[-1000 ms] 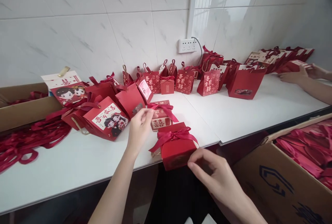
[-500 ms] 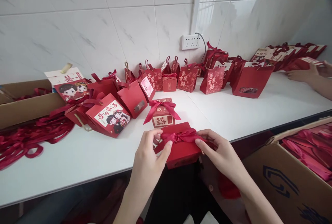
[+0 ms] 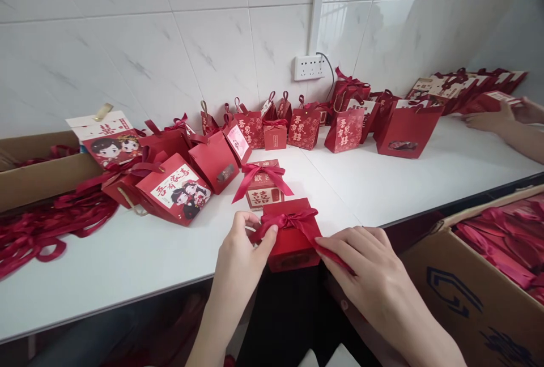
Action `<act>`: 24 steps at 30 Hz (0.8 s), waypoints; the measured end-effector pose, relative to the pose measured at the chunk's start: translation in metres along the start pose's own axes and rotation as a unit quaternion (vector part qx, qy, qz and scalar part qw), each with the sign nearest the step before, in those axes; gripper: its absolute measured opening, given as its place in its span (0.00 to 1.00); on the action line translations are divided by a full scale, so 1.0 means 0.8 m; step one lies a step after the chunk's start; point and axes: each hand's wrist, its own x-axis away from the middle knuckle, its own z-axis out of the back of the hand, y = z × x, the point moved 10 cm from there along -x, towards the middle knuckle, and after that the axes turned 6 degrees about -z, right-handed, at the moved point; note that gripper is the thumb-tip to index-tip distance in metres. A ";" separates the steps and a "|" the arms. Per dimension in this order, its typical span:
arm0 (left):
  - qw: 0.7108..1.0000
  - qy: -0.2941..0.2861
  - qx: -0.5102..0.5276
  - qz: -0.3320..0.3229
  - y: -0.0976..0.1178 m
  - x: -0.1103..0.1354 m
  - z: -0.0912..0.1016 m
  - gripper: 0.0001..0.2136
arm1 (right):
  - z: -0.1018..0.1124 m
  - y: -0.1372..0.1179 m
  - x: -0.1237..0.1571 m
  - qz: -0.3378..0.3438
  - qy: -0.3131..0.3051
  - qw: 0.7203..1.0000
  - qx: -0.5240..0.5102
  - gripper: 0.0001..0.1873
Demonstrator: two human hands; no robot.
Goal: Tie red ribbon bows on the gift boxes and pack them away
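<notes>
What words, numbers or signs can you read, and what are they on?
"囍": on the cream-labelled box.
"歡": on that box's top.
"囍": on the white-flapped bag at left.
"吾有家喜": on the cartoon-couple bag.
"吾家有囍": on three patterned bags.
Too small to read: writing on the pink tag and little box.
Unreadable: blue marks on the carton.
The nearest red box shows no words.

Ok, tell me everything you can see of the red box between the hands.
The red box looks like smooth card, with a dark patch low on its near side. A satin-looking ribbon is tied in a bow across it. It is at the near edge of the white table. The left hand touches the ribbon's left side; the right hand pinches its right tail. The base is hidden.
</notes>
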 end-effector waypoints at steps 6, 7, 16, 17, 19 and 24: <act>0.996 0.023 0.081 -0.033 0.002 -0.003 -0.003 0.11 | -0.003 -0.028 0.005 0.090 -0.011 0.996 -0.022 0.08; 0.995 0.033 0.084 -0.047 0.006 -0.002 0.000 0.10 | -0.007 -0.033 0.006 0.108 -0.039 0.992 -0.046 0.08; 0.988 0.027 0.114 -0.096 0.035 0.003 0.007 0.07 | -0.043 0.003 -0.019 0.053 -0.083 0.995 -0.023 0.46; 0.988 0.021 0.113 -0.102 0.038 0.004 0.008 0.07 | -0.053 0.005 -0.020 0.049 -0.098 0.994 -0.020 0.47; 0.988 0.000 0.119 -0.098 0.041 0.007 0.007 0.07 | -0.067 0.010 -0.020 0.029 -0.112 0.993 -0.027 0.45; 0.983 -0.069 0.166 -0.026 0.028 0.028 -0.006 0.09 | -0.078 0.017 -0.015 0.001 -0.109 0.993 -0.047 0.40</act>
